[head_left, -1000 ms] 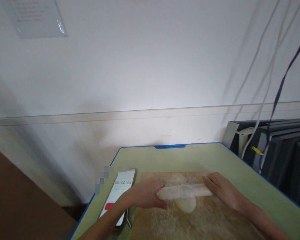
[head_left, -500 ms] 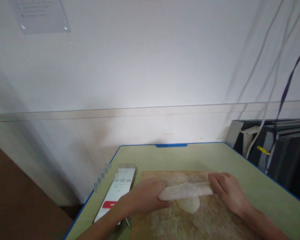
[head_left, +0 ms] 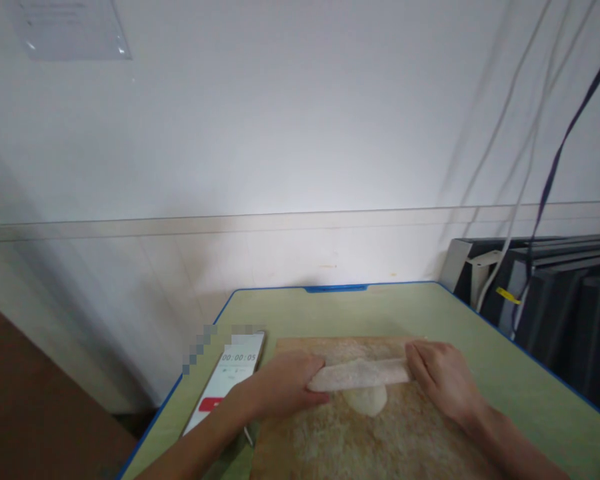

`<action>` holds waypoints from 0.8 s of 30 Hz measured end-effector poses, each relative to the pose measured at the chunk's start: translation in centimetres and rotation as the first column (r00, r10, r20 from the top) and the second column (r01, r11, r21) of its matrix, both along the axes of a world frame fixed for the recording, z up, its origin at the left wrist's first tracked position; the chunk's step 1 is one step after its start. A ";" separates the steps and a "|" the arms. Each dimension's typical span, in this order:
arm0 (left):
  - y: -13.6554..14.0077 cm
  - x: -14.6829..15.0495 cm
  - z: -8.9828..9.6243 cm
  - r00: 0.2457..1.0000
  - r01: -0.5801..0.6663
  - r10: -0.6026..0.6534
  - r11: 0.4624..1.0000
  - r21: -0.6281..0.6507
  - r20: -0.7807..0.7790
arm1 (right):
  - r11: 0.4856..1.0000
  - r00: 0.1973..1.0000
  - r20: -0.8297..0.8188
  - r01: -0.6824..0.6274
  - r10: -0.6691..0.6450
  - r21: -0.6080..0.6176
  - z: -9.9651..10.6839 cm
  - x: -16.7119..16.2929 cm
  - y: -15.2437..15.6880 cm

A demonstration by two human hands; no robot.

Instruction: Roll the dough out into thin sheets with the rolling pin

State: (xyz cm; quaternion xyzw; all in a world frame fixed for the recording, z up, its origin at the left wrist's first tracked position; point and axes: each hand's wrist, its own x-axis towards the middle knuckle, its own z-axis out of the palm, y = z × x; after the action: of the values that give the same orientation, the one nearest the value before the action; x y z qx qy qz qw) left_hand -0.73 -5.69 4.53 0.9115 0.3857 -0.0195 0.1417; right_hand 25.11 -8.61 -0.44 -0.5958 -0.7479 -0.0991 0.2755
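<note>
A pale, flour-dusted rolling pin (head_left: 363, 375) lies crosswise over a wooden board (head_left: 340, 440). My left hand (head_left: 293, 383) grips its left end, with the thumb and fingers around it. At the other end my right hand (head_left: 440, 373) is closed on the pin. Beneath the pin, a flat round of dough (head_left: 370, 400) shows on its near side; the rest is covered by the pin. Flour traces mark the board's surface.
A phone (head_left: 235, 373) showing a running timer lies left of the board, partly behind my left forearm. The green table (head_left: 330, 313) has a blue edge. Black panel-like equipment (head_left: 555, 307) and hanging cables (head_left: 525, 153) stand at the right, before a white wall.
The whole view has shifted slightly, so everything sits a little further left. Both hands keep their hold on the rolling pin over the dough. The timer went from 4 to 5 seconds.
</note>
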 end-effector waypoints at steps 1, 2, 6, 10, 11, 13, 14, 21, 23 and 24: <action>-0.1 0.0 0.0 1.000 -0.005 0.006 1.000 0.012 -0.002 | 1.000 1.000 0.001 -0.011 0.011 0.012 0.0 0.0 -0.2; -0.2 0.0 0.0 1.000 -0.009 0.009 1.000 0.018 -0.004 | 1.000 1.000 0.002 -0.021 0.021 0.020 0.0 0.0 -0.3; -0.1 0.1 0.2 1.000 -0.024 0.024 1.000 -0.015 -0.007 | 1.000 1.000 0.001 -0.003 0.003 -0.022 0.0 0.1 0.0; 0.5 0.2 0.4 1.000 -0.025 0.027 0.993 -0.114 0.016 | 0.994 0.999 0.002 0.044 -0.044 -0.102 -0.1 0.4 1.0; 0.7 0.2 0.4 0.999 -0.019 0.023 0.989 -0.146 0.024 | 0.992 0.999 0.005 0.050 -0.050 -0.118 -0.1 0.5 1.2; 1.2 0.1 0.3 0.999 -0.009 0.018 0.974 -0.226 0.037 | 0.988 0.999 0.007 0.052 -0.051 -0.147 -0.2 0.8 1.6; 1.4 0.0 0.3 0.999 -0.006 0.018 0.962 -0.272 0.040 | 0.986 0.999 0.005 0.049 -0.049 -0.161 -0.3 0.9 1.8; 2.0 -0.4 1.0 0.998 -0.012 0.044 0.867 -0.499 0.053 | 0.968 0.996 -0.058 -0.084 0.072 -0.237 -0.9 1.7 2.4; 1.9 -0.4 1.3 0.998 -0.012 0.044 0.862 -0.508 0.052 | 0.962 0.990 -0.078 -0.133 0.118 -0.240 -1.0 1.7 2.4; 1.9 -0.3 1.3 0.998 -0.011 0.041 0.863 -0.505 0.049 | 0.960 0.988 -0.084 -0.146 0.129 -0.238 -1.0 1.7 2.5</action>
State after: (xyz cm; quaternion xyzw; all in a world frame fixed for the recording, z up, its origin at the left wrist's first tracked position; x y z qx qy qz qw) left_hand -1.07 -3.82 5.87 0.8377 0.3754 -0.0912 0.3861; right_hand 26.78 -6.16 -1.44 -0.5747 -0.7841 0.0332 0.2317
